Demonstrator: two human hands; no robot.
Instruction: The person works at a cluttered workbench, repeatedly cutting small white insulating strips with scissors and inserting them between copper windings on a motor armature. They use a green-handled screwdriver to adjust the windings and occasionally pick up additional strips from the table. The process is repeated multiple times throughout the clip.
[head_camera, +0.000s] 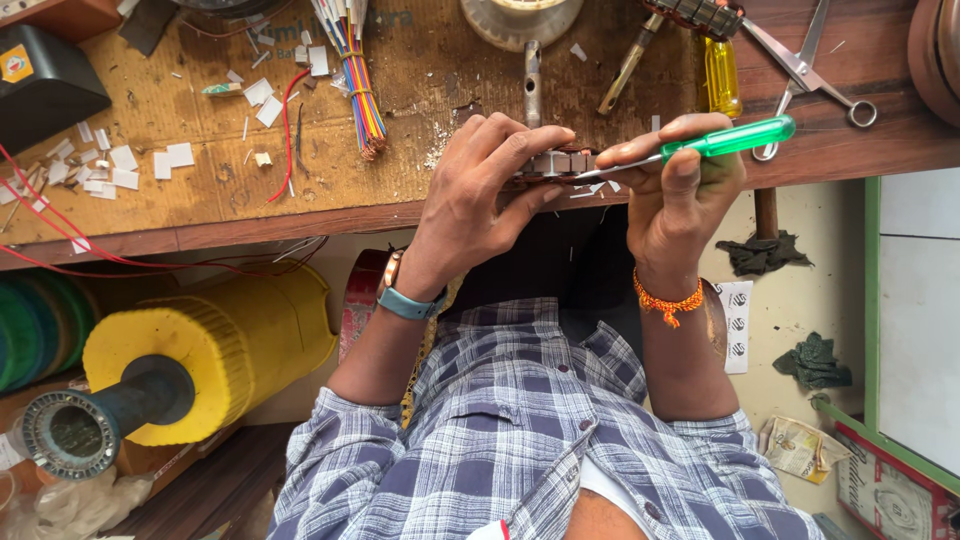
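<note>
Grey-brown slotted metal block (556, 164) sits at the wooden bench's (200, 140) front edge, pinched in left hand (480, 195) fingers. Right hand (680, 190) grips a green-handled translucent plastic screwdriver (725, 138) against it. Paper scraps (120, 165) litter the bench.

So the left hand (480, 190) is clamped over a small metal slotted part (560, 163) at the edge of a wooden workbench (200, 215), while the right hand (675, 195) grips a green-handled screwdriver (725, 140) with its tip poked right into that part. The bench is a mess: bundle of coloured wires (360, 95), white paper scraps (125, 165), scissors (805, 65), and a yellow-handled screwdriver (722, 75) near the top. Down left under the bench there's a big yellow spool (215, 340) on a dark shaft.
</note>
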